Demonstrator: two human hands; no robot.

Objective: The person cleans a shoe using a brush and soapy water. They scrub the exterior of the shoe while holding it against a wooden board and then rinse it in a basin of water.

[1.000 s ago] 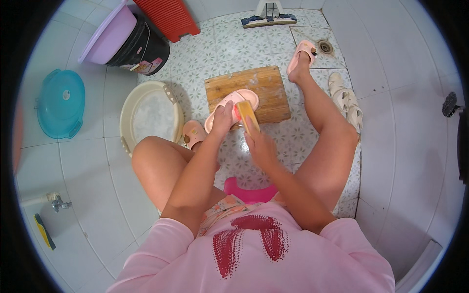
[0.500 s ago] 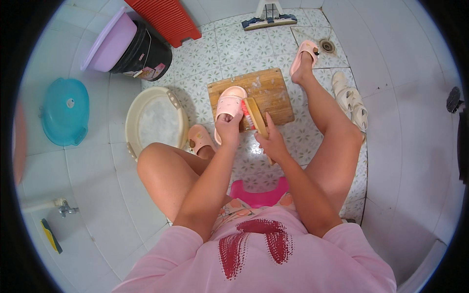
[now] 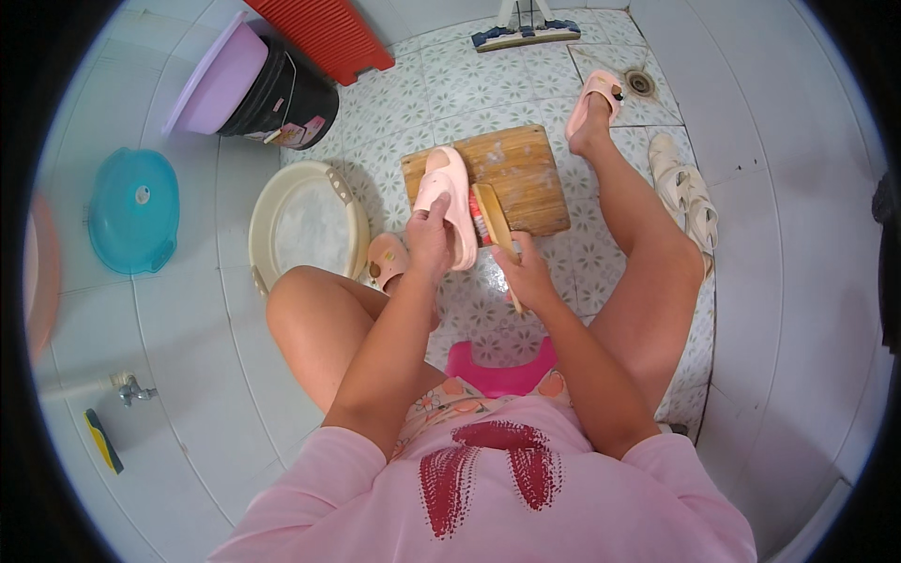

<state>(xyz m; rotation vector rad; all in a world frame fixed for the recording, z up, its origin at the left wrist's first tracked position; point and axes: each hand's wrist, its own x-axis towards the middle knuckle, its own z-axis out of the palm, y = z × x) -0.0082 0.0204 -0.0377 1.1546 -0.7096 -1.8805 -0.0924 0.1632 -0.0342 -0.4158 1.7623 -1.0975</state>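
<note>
A pink slipper (image 3: 458, 202) is gripped by its strap in my left hand (image 3: 431, 235), tilted on its side so that the edge and sole turn to the right. My right hand (image 3: 527, 277) is closed round the handle of a wooden scrubbing brush (image 3: 492, 218). The brush's red and white bristles point left and lie against or very close to the slipper's side; I cannot tell if they touch. Beneath both is a wooden board (image 3: 526, 178) with pale suds on it.
A cream basin (image 3: 263, 246) of cloudy water stands left of the board. White sandals (image 3: 683, 197) lie along the right wall. A black bucket (image 3: 314, 108), a red washboard (image 3: 324, 38), a squeegee mop (image 3: 526, 36) and a floor drain (image 3: 640, 83) are farther off. A pink stool (image 3: 502, 377) is under me.
My left hand has turned the slipper from sole-down onto its side and shifted it slightly. The brush stays at its right side. The whole view has shifted a little.
</note>
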